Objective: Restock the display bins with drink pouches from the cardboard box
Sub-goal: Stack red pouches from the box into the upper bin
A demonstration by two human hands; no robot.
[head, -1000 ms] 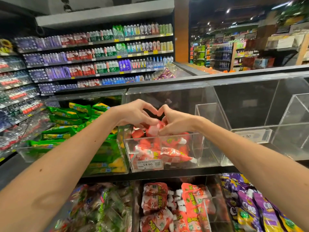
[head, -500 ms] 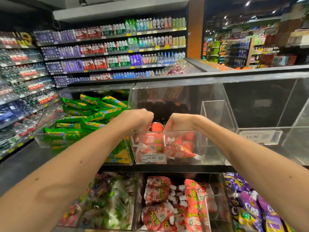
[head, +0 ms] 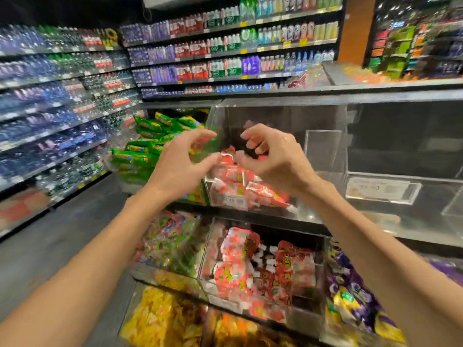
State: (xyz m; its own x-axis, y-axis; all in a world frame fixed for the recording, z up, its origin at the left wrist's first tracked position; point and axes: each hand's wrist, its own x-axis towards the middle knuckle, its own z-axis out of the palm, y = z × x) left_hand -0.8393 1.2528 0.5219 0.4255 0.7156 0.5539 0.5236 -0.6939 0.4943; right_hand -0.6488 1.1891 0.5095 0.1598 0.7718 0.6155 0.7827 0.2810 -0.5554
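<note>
Both empty, loosely curled: left hand (head: 180, 164), right hand (head: 273, 159), over red pouches (head: 238, 181).

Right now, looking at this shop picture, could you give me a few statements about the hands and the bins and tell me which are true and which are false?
1. The left hand and the right hand are above the red pouches and hold nothing. True.
2. Green packs lie to the left of the red pouches. True.
3. The clear bin to the right of the red pouches is heaped with purple packs. False: no packs show in it; the purple packs lie one row lower.
4. The far shelves hold loaves of bread. False: they hold bottles.
</note>
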